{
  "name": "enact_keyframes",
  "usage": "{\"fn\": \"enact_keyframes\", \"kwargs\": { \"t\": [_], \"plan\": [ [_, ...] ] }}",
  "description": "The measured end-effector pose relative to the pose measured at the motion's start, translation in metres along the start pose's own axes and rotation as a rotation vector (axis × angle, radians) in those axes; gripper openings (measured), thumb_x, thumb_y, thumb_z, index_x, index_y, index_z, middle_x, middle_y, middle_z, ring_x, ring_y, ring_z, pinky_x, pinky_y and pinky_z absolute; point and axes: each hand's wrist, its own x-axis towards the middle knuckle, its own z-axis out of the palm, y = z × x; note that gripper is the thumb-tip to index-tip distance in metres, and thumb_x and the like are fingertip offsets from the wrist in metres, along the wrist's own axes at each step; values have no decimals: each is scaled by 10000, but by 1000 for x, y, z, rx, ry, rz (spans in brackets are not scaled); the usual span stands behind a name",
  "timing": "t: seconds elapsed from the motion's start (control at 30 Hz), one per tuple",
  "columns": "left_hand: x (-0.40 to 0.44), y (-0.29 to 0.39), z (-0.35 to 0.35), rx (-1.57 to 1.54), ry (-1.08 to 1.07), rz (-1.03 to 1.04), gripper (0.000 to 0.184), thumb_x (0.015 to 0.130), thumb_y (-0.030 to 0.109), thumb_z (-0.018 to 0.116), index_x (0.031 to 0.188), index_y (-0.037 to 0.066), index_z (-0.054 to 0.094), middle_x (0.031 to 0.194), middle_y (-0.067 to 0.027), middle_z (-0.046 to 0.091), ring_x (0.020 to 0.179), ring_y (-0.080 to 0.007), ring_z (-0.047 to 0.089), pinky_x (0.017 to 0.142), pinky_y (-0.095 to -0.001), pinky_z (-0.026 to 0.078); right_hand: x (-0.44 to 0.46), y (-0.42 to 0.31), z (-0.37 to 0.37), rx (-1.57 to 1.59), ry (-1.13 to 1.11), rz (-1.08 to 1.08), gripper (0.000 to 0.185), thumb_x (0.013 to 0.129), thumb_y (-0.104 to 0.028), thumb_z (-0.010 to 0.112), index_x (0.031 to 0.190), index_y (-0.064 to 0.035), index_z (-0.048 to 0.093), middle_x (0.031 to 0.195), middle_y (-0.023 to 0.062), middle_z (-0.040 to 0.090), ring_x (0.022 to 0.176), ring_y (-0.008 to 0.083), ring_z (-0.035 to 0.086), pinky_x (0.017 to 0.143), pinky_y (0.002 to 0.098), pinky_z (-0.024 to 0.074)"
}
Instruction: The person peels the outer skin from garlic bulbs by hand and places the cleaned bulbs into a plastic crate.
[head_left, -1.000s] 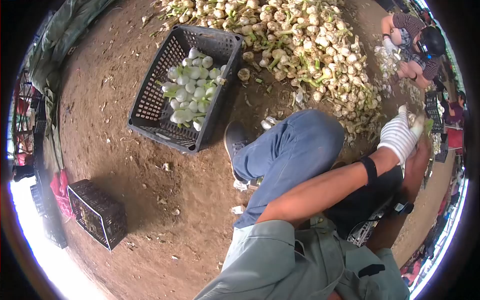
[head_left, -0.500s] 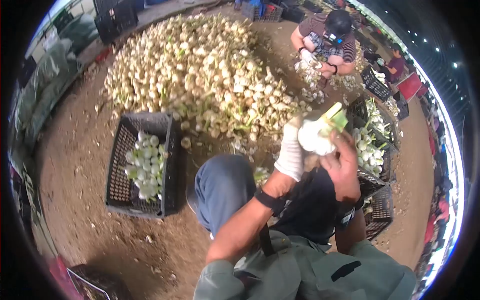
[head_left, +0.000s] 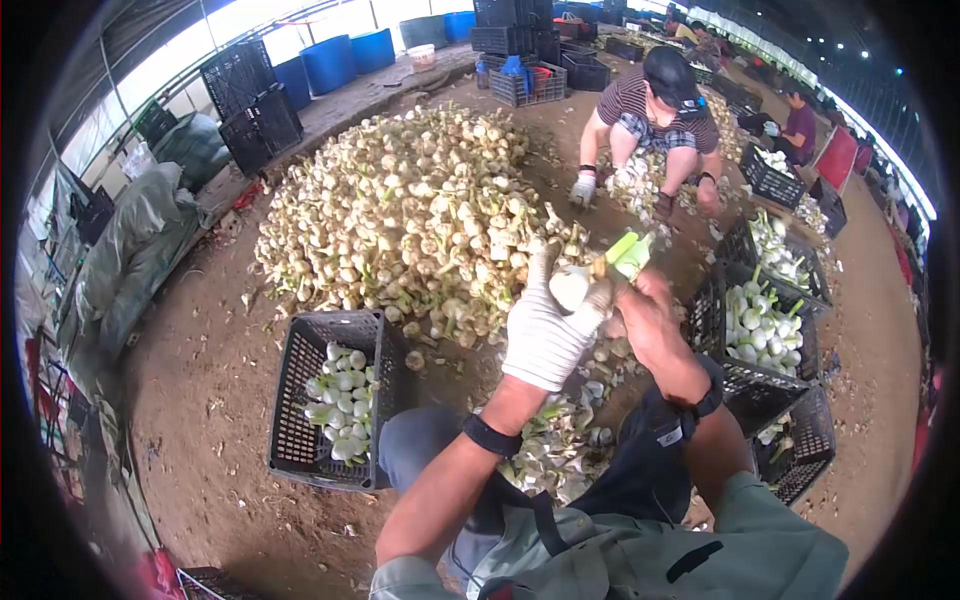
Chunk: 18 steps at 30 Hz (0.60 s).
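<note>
Brown earth (head_left: 200,440) is spreading below a dark roof dotted with lights, and you are now facing farther up and out than half a second ago, so blue tubs (head_left: 333,65) are showing along the far edge. Ahead of you, a big heap of untrimmed bulbs (head_left: 410,220) is covering the ground. Beyond your right hand (head_left: 645,310), a crouching co-worker (head_left: 655,115) is now keeping both hands low and apart, where they were being held close together before. Near your left knee, a black crate (head_left: 300,465) is holding clean white bulbs (head_left: 343,400); on your other side, a filled crate (head_left: 755,385) is standing among several more. Loose peelings (head_left: 560,450) are lying between your legs, and your forearms and knees are hiding part of the ground there.

Your gloved left hand (head_left: 553,330) is grasping a white bulb (head_left: 570,288), which is sitting between thumb and fingers, in front of the heap's near right edge. You are covering more of it than in the previous frame, where its side was facing you widely. Your bare right hand is curling just beside its green stalk (head_left: 630,252); whether it is gripping anything, you cannot tell from this angle.
</note>
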Motion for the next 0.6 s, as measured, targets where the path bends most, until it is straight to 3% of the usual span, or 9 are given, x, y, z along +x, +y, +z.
{"fn": "enact_keyframes", "kwargs": {
  "t": [0.03, 0.13, 0.23, 0.3, 0.33, 0.43, 0.47, 0.57, 0.6],
  "plan": [
    [3, 3, 1, -245, 30, -38, 649, 858, 378, 704, 1325, 5, 451, 916, -42, 633, 765, -103, 594, 681, -257, 516, 3, -3, 6, 166, -42, 48, 213, 963, -245, 602, 1018, -43, 638, 735, -16, 596, 487, 44, 451, 407, 217, 327],
    [4, 34, -21, -769, -153, -448, 707, 886, 672, 454, 1206, 53, 568, 983, -95, 660, 812, -153, 653, 631, -234, 537, 9, -11, 21, 278, -64, 85, 229, 949, -270, 619, 1015, -51, 625, 696, -5, 598, 436, 46, 418, 397, 203, 345],
    [12, 43, -10, -824, 176, -499, 696, 871, 656, 495, 1198, 47, 571, 873, -74, 673, 596, -159, 636, 423, -241, 485, 22, 3, 17, 391, -195, 64, 300, 929, -314, 644, 999, -23, 618, 680, 12, 601, 423, 46, 433, 384, 199, 364],
    [18, 9, -42, -599, -164, -375, 702, 877, 642, 503, 1214, 28, 550, 846, -59, 662, 608, -143, 628, 445, -251, 495, 24, 18, 18, 263, -123, -28, 319, 937, -316, 634, 1001, -4, 611, 668, 16, 597, 435, 43, 454, 385, 201, 363],
    [19, 2, -42, -430, -129, -340, 705, 877, 647, 499, 1227, 35, 540, 799, -42, 644, 589, -127, 610, 439, -251, 485, 22, 12, 23, 180, -28, -20, 320, 949, -311, 620, 1006, 4, 622, 655, -5, 572, 439, 41, 435, 387, 205, 355],
    [19, -30, -48, -299, 6, -299, 815, 910, 434, 612, 1475, -10, 228, 1021, -100, 649, 757, -126, 654, 519, -226, 514, 23, 23, 15, -1, 70, -13, 302, 964, -289, 601, 1002, 8, 642, 645, -27, 539, 444, 38, 417, 389, 208, 343],
    [15, -34, -50, -308, -74, -293, 829, 886, 276, 682, 1489, -12, 192, 1167, -122, 609, 914, -143, 644, 654, -248, 544, 23, 27, 13, -36, 104, -62, 265, 972, -246, 593, 968, 10, 663, 637, -37, 524, 456, 38, 421, 391, 212, 332],
    [16, -59, -28, -416, -66, -200, 850, 828, 214, 760, 1462, -24, 246, 1261, -118, 545, 1036, -155, 588, 864, -295, 510, 27, 47, 4, -170, 115, -128, 238, 975, -216, 588, 953, 9, 666, 635, -36, 524, 466, 28, 430, 393, 212, 329],
    [17, -66, -28, -312, -14, -288, 727, 849, 287, 740, 1393, -12, 361, 1207, -93, 570, 980, -137, 595, 764, -272, 527, 28, 58, 1, -239, 76, -209, 226, 971, -204, 596, 957, 11, 663, 628, -37, 516, 473, 14, 433, 383, 215, 316]
  ]
}}
